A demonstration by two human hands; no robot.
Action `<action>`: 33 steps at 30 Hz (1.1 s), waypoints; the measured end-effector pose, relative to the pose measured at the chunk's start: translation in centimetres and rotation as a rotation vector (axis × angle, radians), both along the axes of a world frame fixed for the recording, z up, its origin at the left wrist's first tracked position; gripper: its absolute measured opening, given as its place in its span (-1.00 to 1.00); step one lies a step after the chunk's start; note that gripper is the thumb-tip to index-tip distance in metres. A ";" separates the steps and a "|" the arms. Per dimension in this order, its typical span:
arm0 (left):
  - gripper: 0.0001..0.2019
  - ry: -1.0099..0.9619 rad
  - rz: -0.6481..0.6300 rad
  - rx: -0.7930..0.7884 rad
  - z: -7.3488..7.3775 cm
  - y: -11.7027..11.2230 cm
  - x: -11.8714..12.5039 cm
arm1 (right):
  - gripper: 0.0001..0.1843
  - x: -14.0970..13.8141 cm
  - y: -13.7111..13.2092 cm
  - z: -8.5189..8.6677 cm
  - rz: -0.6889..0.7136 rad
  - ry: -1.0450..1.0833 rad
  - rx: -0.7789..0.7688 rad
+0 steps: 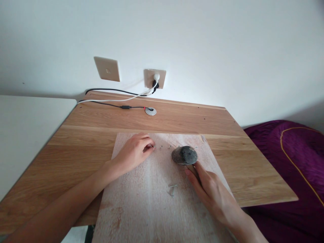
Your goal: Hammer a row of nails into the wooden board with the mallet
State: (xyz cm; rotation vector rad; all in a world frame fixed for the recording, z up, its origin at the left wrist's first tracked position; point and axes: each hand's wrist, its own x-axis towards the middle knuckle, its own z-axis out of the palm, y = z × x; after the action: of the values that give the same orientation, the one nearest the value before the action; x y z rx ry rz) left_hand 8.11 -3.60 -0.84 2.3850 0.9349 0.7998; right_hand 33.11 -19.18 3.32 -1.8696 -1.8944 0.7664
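The left hand [135, 148] is pinching a nail [154, 146] between thumb and fingertips over the far part of the pale board [136, 206], well in from its left edge. The right hand [214, 190] is gripping a mallet by its wooden handle; the dark mallet head [184, 155] is covering part of a row of nails [169, 146] running along near the board's far edge. Whether the head is touching the board, I cannot tell. Two loose nails [173, 189] are lying mid-board, between the forearms.

The board is resting on the wooden surface [253, 165] and reaching past its near edge. To the right, a broad stretch of bare wood is running out to the surface's slanting edge, with purple fabric [268, 145] bulging beyond it. Behind the board, a strip of wood is separating it from the cable grommet [151, 114]. A white panel [32, 135] is bordering the left side.
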 end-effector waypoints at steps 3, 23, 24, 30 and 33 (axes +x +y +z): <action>-0.85 0.017 -0.016 0.020 -0.1 0.0 0.0 | -0.68 0.1 0.0 -0.2 0.000 0.023 0.004; -0.82 -0.044 0.006 -0.076 0.2 0.2 0.0 | -0.77 -1.0 0.5 1.8 0.146 -0.005 0.065; -0.82 -0.046 0.004 -0.076 0.2 0.2 0.0 | -0.77 -1.3 1.0 2.4 0.160 0.004 0.063; -0.84 -0.034 0.019 -0.137 0.1 0.0 -0.1 | -0.84 -3.5 4.4 4.2 0.246 0.031 0.058; -0.87 -0.047 0.062 -0.146 -0.1 -0.1 0.0 | -0.85 -3.9 5.2 3.5 0.275 -0.024 0.052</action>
State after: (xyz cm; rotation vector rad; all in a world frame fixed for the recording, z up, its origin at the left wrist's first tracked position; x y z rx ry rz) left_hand 8.07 -3.71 -0.92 2.2126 1.0169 0.7801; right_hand 29.19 -13.94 6.86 -1.6140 -2.1943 0.7715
